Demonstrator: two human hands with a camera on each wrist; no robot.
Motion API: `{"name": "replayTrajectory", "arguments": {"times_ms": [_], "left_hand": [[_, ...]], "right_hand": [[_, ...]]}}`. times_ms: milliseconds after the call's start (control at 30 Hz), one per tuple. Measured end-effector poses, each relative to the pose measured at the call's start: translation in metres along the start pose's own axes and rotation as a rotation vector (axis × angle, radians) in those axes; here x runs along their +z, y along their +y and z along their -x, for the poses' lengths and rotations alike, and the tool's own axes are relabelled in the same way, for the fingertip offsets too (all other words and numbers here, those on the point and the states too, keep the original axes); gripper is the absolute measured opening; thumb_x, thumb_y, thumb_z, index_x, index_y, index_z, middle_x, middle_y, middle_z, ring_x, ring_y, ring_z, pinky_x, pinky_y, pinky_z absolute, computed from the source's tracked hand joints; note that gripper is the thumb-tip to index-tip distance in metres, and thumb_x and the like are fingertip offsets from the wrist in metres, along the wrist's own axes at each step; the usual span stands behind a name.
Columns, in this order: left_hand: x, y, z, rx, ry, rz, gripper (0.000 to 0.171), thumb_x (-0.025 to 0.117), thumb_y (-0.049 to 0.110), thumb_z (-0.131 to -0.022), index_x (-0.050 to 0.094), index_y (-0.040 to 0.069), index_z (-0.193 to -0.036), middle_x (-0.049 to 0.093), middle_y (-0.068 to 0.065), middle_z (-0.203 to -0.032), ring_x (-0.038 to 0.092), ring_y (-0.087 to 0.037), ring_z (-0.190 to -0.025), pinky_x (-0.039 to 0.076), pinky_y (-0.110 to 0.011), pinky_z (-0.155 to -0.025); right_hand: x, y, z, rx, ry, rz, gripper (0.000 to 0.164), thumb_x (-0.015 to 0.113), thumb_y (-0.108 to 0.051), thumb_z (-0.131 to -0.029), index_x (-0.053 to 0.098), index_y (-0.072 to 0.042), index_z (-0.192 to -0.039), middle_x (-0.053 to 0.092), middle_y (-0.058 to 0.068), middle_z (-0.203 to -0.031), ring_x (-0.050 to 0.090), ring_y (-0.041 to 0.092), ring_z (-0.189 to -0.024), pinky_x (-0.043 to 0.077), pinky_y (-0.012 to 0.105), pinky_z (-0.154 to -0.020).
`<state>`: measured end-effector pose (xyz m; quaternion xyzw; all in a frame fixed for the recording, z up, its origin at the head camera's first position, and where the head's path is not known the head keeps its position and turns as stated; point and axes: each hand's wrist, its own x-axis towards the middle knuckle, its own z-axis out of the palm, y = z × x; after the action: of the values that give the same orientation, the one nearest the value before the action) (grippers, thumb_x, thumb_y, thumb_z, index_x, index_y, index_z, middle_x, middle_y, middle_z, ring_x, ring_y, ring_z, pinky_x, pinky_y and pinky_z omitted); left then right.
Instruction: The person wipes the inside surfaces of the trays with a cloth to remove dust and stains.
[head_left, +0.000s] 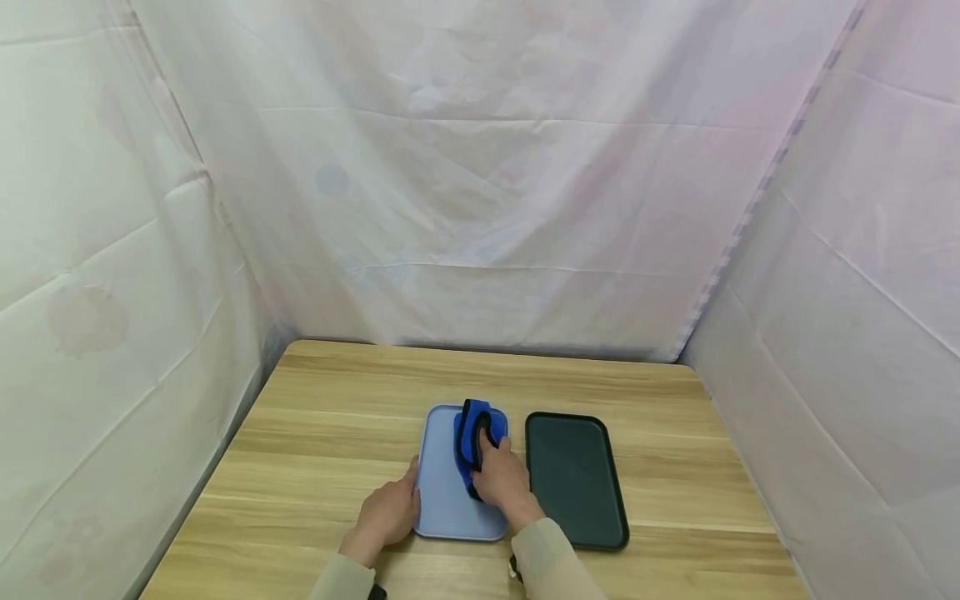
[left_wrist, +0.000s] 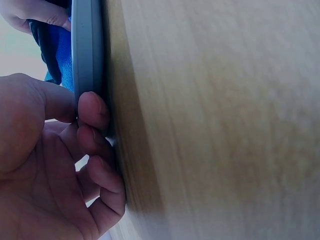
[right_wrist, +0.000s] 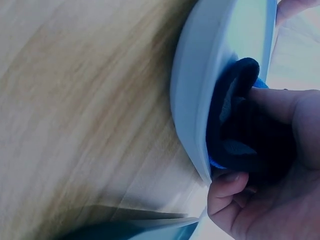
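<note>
my right hand (head_left: 501, 477) has its fingers curled and grips the black-edged blue fabric wrap (head_left: 465, 446). the wrap is in the light-blue tray (head_left: 442, 504), toward the far right corner of it. this tray stands about midway between the left and right edges of the tabletop (head_left: 322, 442). with my left hand (head_left: 390, 508), nearly closed, i pinch the tray at its left rim. in my judgement, the handling is only partly done: the wrap is already over the tray, but i did not release it yet, so letting go is left. the dark green tray (head_left: 577, 467), just beside, toward the tabletop's right edge, seems touched by neither hand.
</note>
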<state>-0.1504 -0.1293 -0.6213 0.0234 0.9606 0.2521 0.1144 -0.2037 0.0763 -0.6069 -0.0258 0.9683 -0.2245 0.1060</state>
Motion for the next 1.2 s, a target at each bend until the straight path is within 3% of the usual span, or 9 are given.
{"name": "replayTrajectory", "arguments": {"times_ms": [267, 533, 933, 1200], "left_hand": [[-0.001, 0.001, 0.001, 0.007, 0.007, -0.002, 0.058, 0.052, 0.019, -0.104, 0.039, 0.0, -0.158, 0.071, -0.018, -0.085, 0.05, -0.02, -0.056, 0.042, -0.037, -0.052], [0.0, 0.0, 0.0, 0.009, 0.006, -0.009, 0.058, 0.052, 0.019, -0.104, 0.039, 0.001, -0.158, 0.064, -0.011, -0.071, 0.05, -0.019, -0.053, 0.041, -0.036, -0.051], [0.0, -0.001, 0.0, 0.021, 0.021, -0.03, 0.057, 0.053, 0.019, -0.104, 0.041, 0.0, -0.157, 0.07, -0.014, -0.079, 0.052, -0.019, -0.057, 0.045, -0.039, -0.053], [0.0, 0.001, 0.0, 0.021, 0.012, -0.017, 0.058, 0.053, 0.019, -0.104, 0.04, 0.001, -0.158, 0.053, -0.004, -0.063, 0.048, -0.018, -0.053, 0.039, -0.036, -0.051]], "right_hand": [[0.008, -0.007, -0.001, 0.001, 0.028, 0.082, 0.081, 0.075, -0.039, -0.094, 0.038, -0.015, -0.161, 0.053, 0.03, -0.141, 0.059, 0.026, -0.064, 0.048, 0.041, -0.053], [0.016, -0.02, 0.002, 0.011, 0.046, 0.113, 0.084, 0.071, -0.047, -0.096, 0.036, -0.008, -0.161, 0.057, 0.028, -0.13, 0.054, 0.023, -0.054, 0.048, 0.04, -0.05], [0.029, -0.032, 0.001, -0.045, 0.057, 0.162, 0.088, 0.072, -0.05, -0.094, 0.036, -0.005, -0.161, 0.057, 0.027, -0.128, 0.057, 0.022, -0.056, 0.052, 0.039, -0.055], [0.035, -0.038, 0.0, -0.043, 0.056, 0.153, 0.089, 0.074, -0.05, -0.093, 0.035, -0.008, -0.162, 0.057, 0.025, -0.126, 0.058, 0.023, -0.057, 0.051, 0.039, -0.054]]}}
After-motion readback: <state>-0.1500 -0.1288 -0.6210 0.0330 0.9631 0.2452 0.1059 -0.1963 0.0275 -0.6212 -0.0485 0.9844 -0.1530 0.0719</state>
